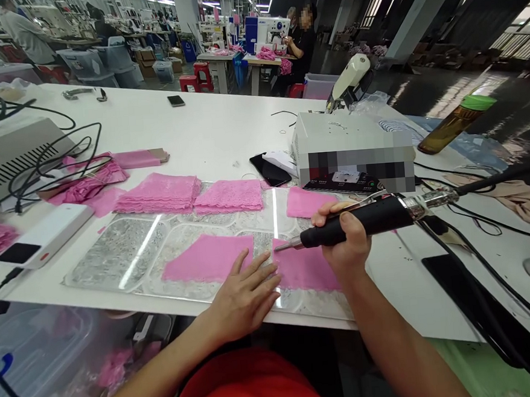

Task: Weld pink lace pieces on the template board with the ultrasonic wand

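Observation:
My right hand is wrapped round a thick black corded hand tool with a thin metal tip. That tip points left and meets the upper left edge of a pink fabric piece; contact cannot be judged exactly. A slim silver metal piece runs along the tool's top, by my fingers. My left hand lies flat, fingers spread, across the gap between that piece and another pink fabric piece. Both pieces rest on a clear patterned sheet.
Behind the sheet lie two pink fabric stacks and a smaller pink piece. A control box stands back right, near a green-capped bottle. Cables cross the right side. A white power bank-like device sits left.

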The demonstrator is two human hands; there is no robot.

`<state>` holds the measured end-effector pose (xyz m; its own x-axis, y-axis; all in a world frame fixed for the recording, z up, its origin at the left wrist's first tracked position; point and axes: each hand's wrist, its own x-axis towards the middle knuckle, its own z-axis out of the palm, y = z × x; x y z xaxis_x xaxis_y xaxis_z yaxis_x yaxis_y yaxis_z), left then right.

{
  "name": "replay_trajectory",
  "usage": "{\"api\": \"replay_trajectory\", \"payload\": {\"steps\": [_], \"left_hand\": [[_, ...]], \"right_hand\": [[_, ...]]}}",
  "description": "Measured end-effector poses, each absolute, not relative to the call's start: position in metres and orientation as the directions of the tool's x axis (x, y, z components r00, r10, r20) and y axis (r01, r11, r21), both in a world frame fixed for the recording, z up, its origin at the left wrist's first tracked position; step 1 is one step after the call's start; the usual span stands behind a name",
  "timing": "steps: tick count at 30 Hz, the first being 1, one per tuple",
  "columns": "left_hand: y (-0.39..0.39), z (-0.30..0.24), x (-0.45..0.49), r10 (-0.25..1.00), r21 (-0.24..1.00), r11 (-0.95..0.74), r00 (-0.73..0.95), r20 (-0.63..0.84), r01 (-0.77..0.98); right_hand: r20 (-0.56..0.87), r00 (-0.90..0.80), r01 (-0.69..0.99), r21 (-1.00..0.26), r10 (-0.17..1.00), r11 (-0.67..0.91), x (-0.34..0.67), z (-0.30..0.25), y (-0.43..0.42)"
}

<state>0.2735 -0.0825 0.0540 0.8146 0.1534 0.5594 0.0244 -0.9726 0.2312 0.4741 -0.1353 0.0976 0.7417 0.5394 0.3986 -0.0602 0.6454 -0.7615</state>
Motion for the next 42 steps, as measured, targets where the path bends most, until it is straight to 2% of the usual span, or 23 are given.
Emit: {"api": "replay_trajectory", "payload": {"steps": [24, 31, 42], "left_hand": [[-0.081, 0.055, 0.273, 0.135, 0.264, -0.964, 0.812, 0.568, -0.024], [-0.082, 0.057, 0.271, 0.108, 0.247, -0.968, 0.818, 0.564, -0.043], [-0.083, 0.057, 0.271, 0.111, 0.244, -0.969, 0.819, 0.563, -0.037]], "right_hand": [[0.418, 0.724, -0.052, -0.761, 0.549, 0.647, 0.474, 0.098, -0.135], [0.382, 0.673, -0.168, -0.755, 0.633, 0.634, 0.474, 0.100, -0.143], [0.360, 0.652, -0.147, -0.803, 0.667, 0.577, 0.469, 0.099, -0.145]]}}
